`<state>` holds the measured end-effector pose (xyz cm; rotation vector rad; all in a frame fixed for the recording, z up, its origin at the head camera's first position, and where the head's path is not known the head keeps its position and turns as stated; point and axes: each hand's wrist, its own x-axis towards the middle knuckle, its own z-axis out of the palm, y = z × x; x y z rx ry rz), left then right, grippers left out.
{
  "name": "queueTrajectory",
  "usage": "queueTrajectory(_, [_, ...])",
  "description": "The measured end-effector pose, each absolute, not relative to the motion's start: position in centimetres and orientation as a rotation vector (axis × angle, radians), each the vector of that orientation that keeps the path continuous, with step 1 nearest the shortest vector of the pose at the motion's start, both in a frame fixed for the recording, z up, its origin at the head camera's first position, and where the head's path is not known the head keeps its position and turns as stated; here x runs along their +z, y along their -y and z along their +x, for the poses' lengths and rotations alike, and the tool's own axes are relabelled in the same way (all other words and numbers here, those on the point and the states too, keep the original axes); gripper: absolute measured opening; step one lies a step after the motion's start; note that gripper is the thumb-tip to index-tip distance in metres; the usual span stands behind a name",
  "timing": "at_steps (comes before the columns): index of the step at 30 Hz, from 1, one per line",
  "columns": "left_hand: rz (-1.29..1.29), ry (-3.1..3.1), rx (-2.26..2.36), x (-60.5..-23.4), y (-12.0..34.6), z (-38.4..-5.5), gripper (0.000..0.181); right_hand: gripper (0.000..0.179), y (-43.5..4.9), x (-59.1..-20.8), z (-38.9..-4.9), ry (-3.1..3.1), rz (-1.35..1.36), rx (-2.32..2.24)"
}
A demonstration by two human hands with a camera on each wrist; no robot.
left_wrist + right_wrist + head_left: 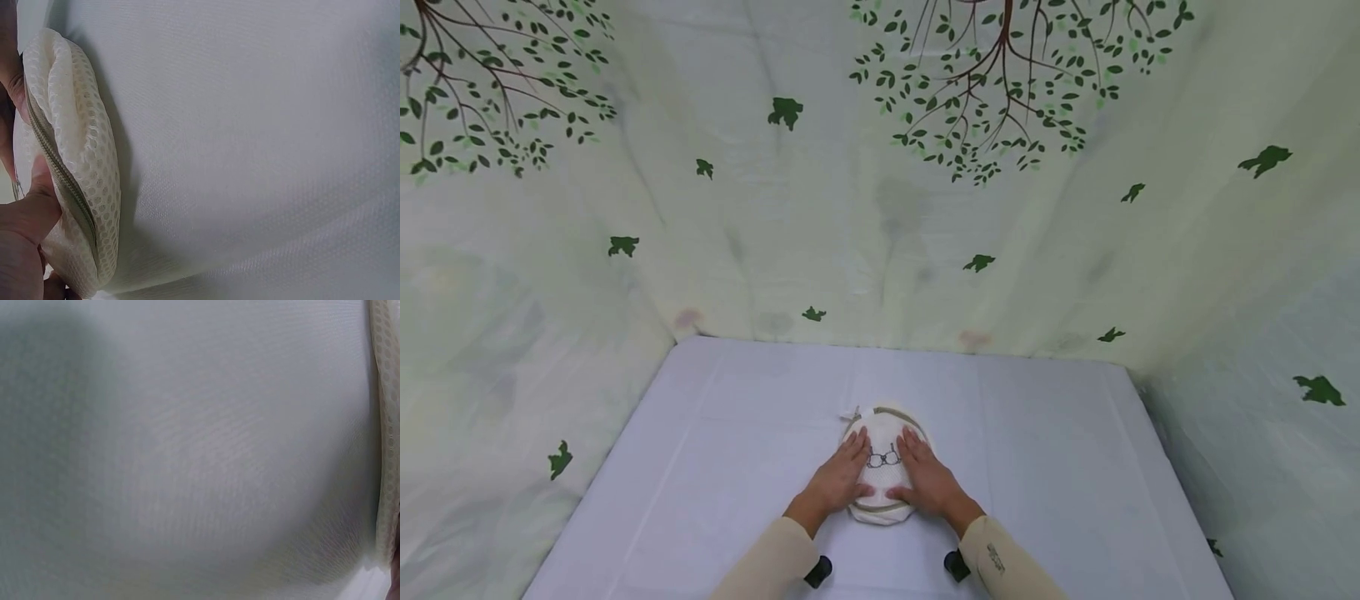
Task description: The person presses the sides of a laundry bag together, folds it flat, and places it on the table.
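Observation:
A round, off-white mesh zip pouch (880, 490) with a printed pair of glasses lies on the white table, its olive zipper (59, 165) curving along the near rim. My left hand (842, 475) rests on the pouch's left side, fingers stretched away from me and thumb pointing inward. On the opposite side, my right hand (928, 479) lies with straight fingers on the top, its thumb near the left one. Puffy mesh bulges beyond the zipper in the left wrist view. Only the pouch's edge (389, 425) and a sliver of my right hand (395, 575) show in the right wrist view.
The white-covered table (1045, 467) spreads around the pouch. Pale curtains (880, 208) printed with leaves and branches enclose its back and sides. A black wrist device (818, 572) sits by the left sleeve, and another black device (957, 566) by the right sleeve.

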<state>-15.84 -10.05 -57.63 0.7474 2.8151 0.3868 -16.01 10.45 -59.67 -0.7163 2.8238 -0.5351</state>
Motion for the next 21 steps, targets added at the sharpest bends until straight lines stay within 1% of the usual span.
queueTrajectory(21, [0.734,-2.831,0.335,-57.68,9.91,-15.94,0.080,0.092,-10.54,-59.87,-16.29,-2.834,-0.690,-0.531])
